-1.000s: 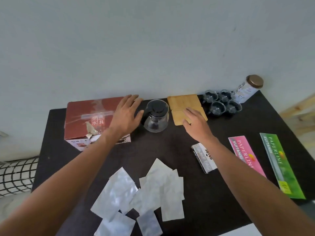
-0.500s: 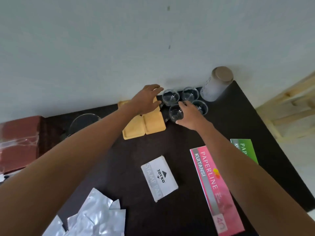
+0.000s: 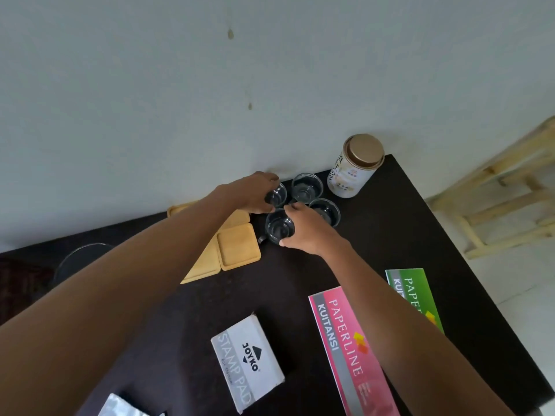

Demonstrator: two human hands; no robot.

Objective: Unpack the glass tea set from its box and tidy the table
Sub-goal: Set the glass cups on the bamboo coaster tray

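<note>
the person is arranging the unpacked glass cups at the far end of the counter (image 3: 390, 235); the unpacking looks done, and the step in hand seems to be setting cups onto the wooden coasters (image 3: 237, 250); the left grip (image 3: 255, 195) is curling its fingers round the rear left cup (image 3: 277, 195), and the right grip (image 3: 306, 228) is pinching the near cup (image 3: 279, 228) by its rim and side; two more cups, the rear cup (image 3: 306, 187) and the right cup (image 3: 326, 210), are standing just beyond and beside the right grip, with a capped tin (image 3: 354, 166) farther off to its right; the coasters are lying just below the left grip; the next move is probably calling for a lift clear of the neighbouring glasses and a level set-down, one cup to a coaster.

against half a second ago, the left grip is no longer resting on the coasters but closing on a cup; the right grip is holding the same near cup more fully; the stamp pad box (image 3: 247, 361) and pink booklet (image 3: 348, 346) are lying as before.
</note>
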